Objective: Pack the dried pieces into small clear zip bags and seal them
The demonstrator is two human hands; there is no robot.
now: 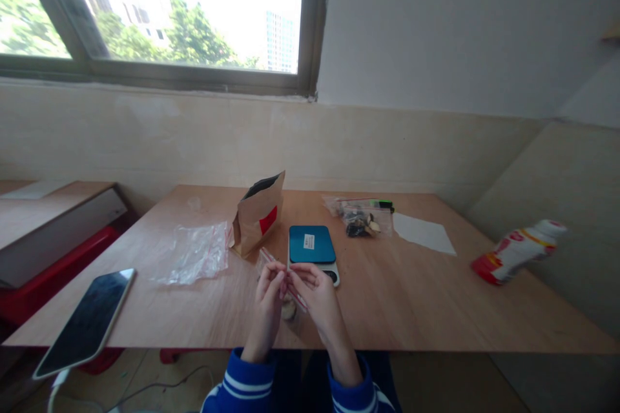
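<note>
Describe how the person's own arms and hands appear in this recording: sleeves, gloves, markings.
Both hands are bare: no gloves, rings or watch show on the left hand or the right hand. The forearms are uncovered to mid-arm. Below that, each arm wears a bright blue sleeve with thin white stripes at the pushed-up cuff. No cables or markings are visible.

Three plastic bags, one scale, one phone.

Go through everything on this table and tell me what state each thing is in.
Small clear zip bag: held by left hand and right hand.
Brown paper pouch: upright, top open.
Blue-topped scale: bare.
Black smartphone: screen dark.
White and red bottle: lying down.
</note>
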